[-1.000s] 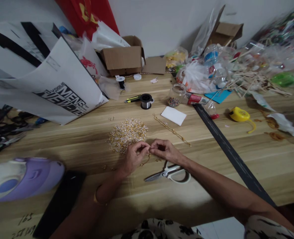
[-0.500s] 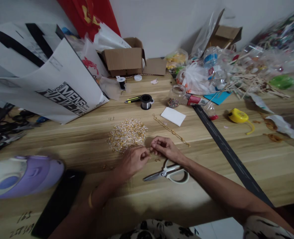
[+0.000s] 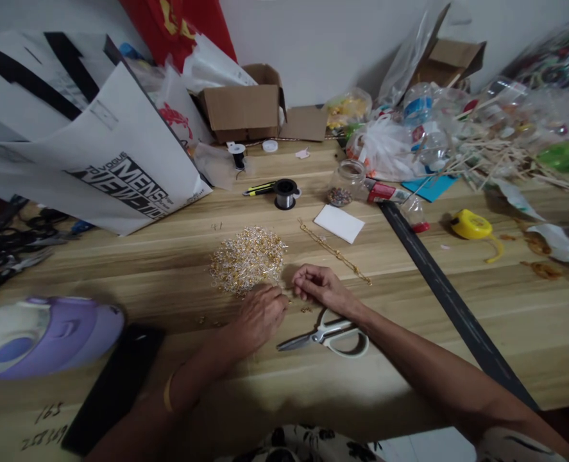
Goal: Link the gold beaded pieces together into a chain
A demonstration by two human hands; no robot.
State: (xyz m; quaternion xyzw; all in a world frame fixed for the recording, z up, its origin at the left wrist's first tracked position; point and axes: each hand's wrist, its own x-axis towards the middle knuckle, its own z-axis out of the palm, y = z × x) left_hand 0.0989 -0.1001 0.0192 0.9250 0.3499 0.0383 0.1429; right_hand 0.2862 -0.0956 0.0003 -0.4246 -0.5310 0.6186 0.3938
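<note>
- Beadwork is the step in hand, as I judge it: my left hand (image 3: 261, 312) lies palm down at the near edge of the gold and clear bead pile (image 3: 247, 259), fingers curled narrow over something too small to make out.
- My right hand (image 3: 319, 288) sits just beside it, fingers pinched on a fine gold piece I cannot identify.
- Scissors (image 3: 326, 335) lie on the surface under my right wrist; a gold chain (image 3: 335, 251) lies beyond.
- Next move likely calls for a steady pinch and a close look.
- A second ago both hands met fingertip to fingertip; now the left has dropped lower and turned over.
</note>
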